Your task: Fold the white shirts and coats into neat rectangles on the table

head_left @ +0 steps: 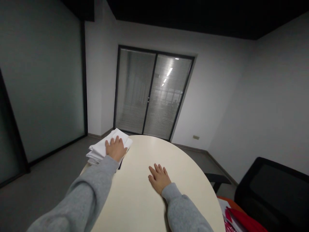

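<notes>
A stack of folded white cloth [98,149] lies at the left edge of the round cream table [140,193]. My left hand [116,149] rests on top of the stack with its fingers spread. Part of a thin dark object [120,165] shows beside the stack, under my left wrist; I cannot tell what it is. Over the middle of the table, my right hand [159,178] is palm down with its fingers apart, holding nothing. Grey sleeves cover both of my arms.
At the right stands a black office chair [272,190]. Red and white items [238,216] lie by it, below the table's right edge. Beyond the table are a glass double door [154,93] with blinds and a frosted glass partition [45,80] at the left.
</notes>
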Motion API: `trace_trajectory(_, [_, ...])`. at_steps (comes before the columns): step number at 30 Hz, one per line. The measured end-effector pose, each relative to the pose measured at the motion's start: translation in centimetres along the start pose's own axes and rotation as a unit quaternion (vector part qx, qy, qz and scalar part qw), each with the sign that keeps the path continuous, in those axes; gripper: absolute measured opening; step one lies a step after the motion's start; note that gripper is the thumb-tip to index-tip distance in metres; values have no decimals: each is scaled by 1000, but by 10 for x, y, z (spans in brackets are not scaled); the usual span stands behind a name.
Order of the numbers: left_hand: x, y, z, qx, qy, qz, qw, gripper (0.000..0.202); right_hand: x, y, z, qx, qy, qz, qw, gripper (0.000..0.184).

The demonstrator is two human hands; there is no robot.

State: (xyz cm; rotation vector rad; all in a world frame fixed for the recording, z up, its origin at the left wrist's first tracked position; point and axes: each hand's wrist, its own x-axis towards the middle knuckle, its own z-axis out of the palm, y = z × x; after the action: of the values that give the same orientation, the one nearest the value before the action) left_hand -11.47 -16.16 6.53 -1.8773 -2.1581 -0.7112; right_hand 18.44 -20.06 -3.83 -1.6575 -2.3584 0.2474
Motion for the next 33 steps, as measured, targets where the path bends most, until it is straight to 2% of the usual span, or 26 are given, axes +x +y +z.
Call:
trace_trajectory(3, [5, -23, 3, 27, -32, -16, 999, 55, -1, -2, -4, 1, 4, -2, 1000, 59])
trace_trajectory(5, [4, -26, 0, 14, -19, -14, 1000, 51, -2, -1, -4, 28, 10, -1, 1000, 58])
trace_trajectory(7, [6, -23, -11, 1, -15, -17, 1000, 51, -3, 0, -3, 69, 21, 1, 997, 56])
trace_trajectory(11, [26, -13, -56, -11, -10, -14, 1000, 49, 2, 2, -1, 142, 60, 12, 988, 50])
trace_trajectory(14, [39, 1, -92, -47, 4, -2, 999, 47, 9, -1, -2, 224, 106, 21, 968, 49])
trace_trajectory(16, [42, 17, -109, -121, 20, 32, 992, 46, 12, -6, -6, 278, 128, 16, 952, 52])
trace_trajectory(18, [38, 39, -113, -250, 21, 96, 963, 45, 12, -12, -12, 355, 132, 7, 926, 58])
trace_trajectory(19, [34, 50, -110, -333, 5, 126, 934, 47, 10, -16, -17, 415, 124, 6, 901, 62])
trace_trajectory(21, [23, 70, -93, -503, -74, 144, 849, 54, 5, -23, -27, 556, 91, 13, 826, 69])
trace_trajectory(23, [10, 85, -64, -618, -187, 110, 756, 65, 0, -26, -36, 662, 62, 29, 746, 73])
trace_trajectory(24, [3, 89, -48, -640, -234, 87, 727, 67, -1, -26, -39, 681, 61, 43, 729, 72])
trace_trajectory(25, [-4, 91, -30, -633, -261, 69, 725, 65, -1, -24, -39, 686, 70, 63, 722, 69])
trace_trajectory(26, [-11, 92, -14, -607, -268, 57, 746, 62, 0, -21, -38, 682, 85, 86, 721, 65])
trace_trajectory(27, [-19, 91, 1, -571, -257, 45, 778, 58, 1, -16, -35, 675, 100, 112, 723, 60])
trace_trajectory(29, [-35, 86, 24, -489, -194, 48, 849, 56, 5, -3, -24, 657, 123, 157, 727, 52])
trace_trajectory(31, [-55, 81, 38, -417, -134, 95, 894, 55, 9, 8, -12, 646, 133, 183, 729, 48])
trace_trajectory(33, [-78, 78, 44, -348, -121, 178, 912, 55, 12, 17, -4, 636, 135, 196, 734, 46])
